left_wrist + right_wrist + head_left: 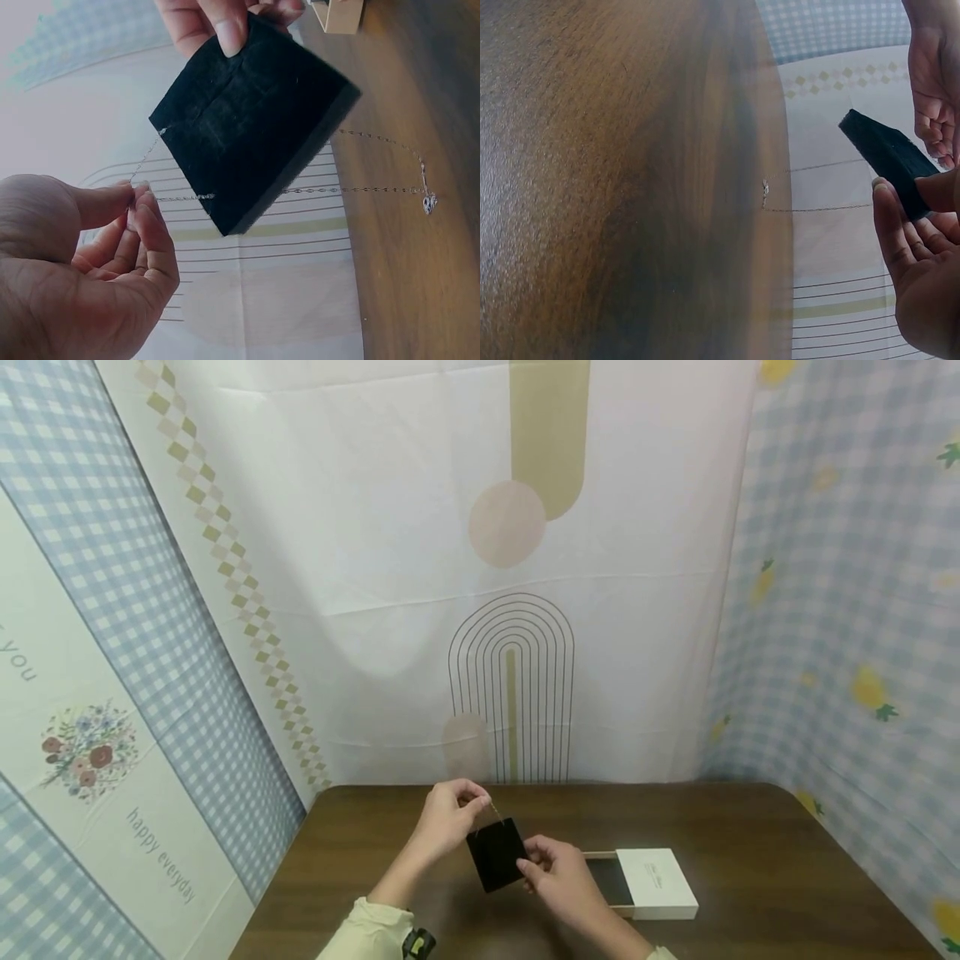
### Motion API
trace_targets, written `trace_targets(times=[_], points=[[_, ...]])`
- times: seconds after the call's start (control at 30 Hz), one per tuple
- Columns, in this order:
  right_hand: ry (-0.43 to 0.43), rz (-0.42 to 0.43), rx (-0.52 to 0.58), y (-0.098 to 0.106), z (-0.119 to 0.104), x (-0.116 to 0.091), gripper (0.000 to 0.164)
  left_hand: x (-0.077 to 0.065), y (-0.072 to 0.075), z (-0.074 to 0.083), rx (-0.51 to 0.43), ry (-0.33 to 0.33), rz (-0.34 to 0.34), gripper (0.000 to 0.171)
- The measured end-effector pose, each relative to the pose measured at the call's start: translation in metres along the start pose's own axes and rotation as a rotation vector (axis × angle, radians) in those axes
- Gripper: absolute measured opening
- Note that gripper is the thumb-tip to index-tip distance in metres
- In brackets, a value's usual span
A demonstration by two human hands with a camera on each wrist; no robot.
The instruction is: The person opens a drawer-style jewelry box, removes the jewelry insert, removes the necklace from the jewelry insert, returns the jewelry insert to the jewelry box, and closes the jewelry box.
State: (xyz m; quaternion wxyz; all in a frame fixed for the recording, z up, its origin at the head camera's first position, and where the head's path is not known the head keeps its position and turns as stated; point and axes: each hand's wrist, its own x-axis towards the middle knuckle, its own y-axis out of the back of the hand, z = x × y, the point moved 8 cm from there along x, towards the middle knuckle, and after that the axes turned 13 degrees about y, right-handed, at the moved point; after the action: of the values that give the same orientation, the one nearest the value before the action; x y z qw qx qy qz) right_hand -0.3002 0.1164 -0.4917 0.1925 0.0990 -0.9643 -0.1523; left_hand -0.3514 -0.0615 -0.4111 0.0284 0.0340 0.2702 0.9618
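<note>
A thin chain necklace (311,190) passes through a square black pad (497,855), and a small pendant (429,203) dangles on the far side of the pad. My left hand (450,814) pinches the chain between thumb and fingertips, above the pad's upper edge in the head view. With thumb on one face and fingers on the other, my right hand (558,877) holds the pad by its side, tilted in the air over the table. In the right wrist view the pad (889,161) is seen nearly edge-on, with the pendant (765,189) hanging away from it.
On the brown wooden table (360,843), right of my right hand, lies a white box sleeve (656,877) with printed text. A drawer-like tray with a dark inside (609,881) is partly pulled out of it. Patterned cloths hang behind and at both sides.
</note>
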Motion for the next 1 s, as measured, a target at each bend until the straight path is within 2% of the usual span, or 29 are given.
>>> trace_targets(times=[0.4,0.63,1.0], points=[[0.028,-0.062,-0.013,0.002,-0.001,-0.005,0.014,0.010,0.006,0.000,-0.039,0.000,0.036,0.011],[0.045,-0.075,-0.031,0.009,-0.004,-0.007,0.011,0.018,0.010,-0.007,-0.079,0.045,0.052,0.014],[0.038,-0.093,-0.023,0.018,-0.003,-0.010,0.012,0.025,0.027,-0.031,-0.118,0.143,0.133,0.015]])
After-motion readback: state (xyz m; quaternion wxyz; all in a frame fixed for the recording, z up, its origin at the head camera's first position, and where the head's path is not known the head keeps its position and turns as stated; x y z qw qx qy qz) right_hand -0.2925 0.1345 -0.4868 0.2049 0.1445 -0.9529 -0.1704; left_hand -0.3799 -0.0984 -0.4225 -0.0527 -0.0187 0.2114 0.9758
